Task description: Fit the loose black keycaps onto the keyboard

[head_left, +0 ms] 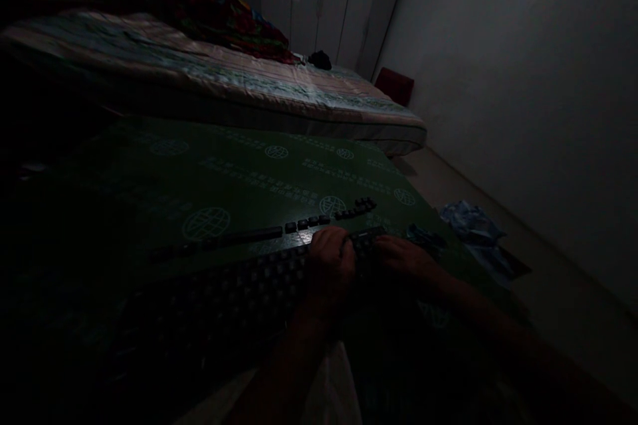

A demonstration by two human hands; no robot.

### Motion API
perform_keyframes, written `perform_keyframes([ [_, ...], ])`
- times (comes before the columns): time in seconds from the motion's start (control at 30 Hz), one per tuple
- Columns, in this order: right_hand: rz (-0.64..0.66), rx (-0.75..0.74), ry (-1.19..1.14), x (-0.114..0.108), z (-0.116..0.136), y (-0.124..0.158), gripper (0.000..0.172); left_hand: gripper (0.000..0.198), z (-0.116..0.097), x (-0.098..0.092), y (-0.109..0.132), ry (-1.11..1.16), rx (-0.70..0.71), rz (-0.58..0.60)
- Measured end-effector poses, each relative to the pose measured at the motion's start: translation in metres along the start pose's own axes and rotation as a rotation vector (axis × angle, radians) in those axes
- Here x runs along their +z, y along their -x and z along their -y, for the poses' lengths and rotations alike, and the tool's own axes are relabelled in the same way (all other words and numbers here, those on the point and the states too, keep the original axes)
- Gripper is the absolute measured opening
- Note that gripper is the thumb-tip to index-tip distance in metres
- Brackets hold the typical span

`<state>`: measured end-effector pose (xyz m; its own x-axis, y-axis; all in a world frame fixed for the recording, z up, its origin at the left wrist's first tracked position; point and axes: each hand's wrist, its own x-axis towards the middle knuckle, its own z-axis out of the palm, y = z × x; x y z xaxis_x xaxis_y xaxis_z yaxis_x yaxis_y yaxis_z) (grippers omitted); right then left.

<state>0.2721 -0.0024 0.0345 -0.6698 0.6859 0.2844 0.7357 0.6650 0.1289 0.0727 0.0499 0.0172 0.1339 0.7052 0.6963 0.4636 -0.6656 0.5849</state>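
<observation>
A dark keyboard point(239, 295) lies at a slant on a green printed board point(259, 179), its near side lost in shadow. My left hand point(331, 255) is closed over the keyboard toward its right part, fingers curled at the far edge. Close beside it, my right hand point(406, 259) reaches in from the right with its fingers bent together at the keyboard's right end. Whatever is between those fingertips is too dark to make out. Beyond the keyboard runs a line of loose black keycaps point(312, 220), including a long space bar point(256, 235).
Behind the board is a mattress point(239, 76) with a red patterned blanket point(224, 13). Dark cloth point(423, 236) lies at the board's right side. A crumpled bluish bag point(471, 222) is on the floor near the wall point(523, 80). The room is very dim.
</observation>
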Motion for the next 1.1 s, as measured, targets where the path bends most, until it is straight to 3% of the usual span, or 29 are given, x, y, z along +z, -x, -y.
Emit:
perform_keyframes([
  [0.2, 0.087, 0.013, -0.016, 0.007, 0.000, -0.003, 0.015, 0.015, -0.001, -0.001, 0.001, 0.005, -0.002, 0.035],
  [0.47, 0.105, -0.013, 0.016, 0.010, 0.000, -0.002, 0.012, 0.015, -0.002, 0.002, 0.001, 0.010, -0.015, 0.064],
  [0.87, -0.011, 0.043, -0.124, 0.019, 0.001, 0.011, 0.014, 0.015, -0.004, 0.000, 0.002, 0.022, -0.032, 0.119],
  [1.1, -0.093, 0.113, -0.137, 0.032, 0.006, 0.022, 0.016, 0.016, -0.003, 0.003, 0.004, 0.003, 0.005, 0.087],
])
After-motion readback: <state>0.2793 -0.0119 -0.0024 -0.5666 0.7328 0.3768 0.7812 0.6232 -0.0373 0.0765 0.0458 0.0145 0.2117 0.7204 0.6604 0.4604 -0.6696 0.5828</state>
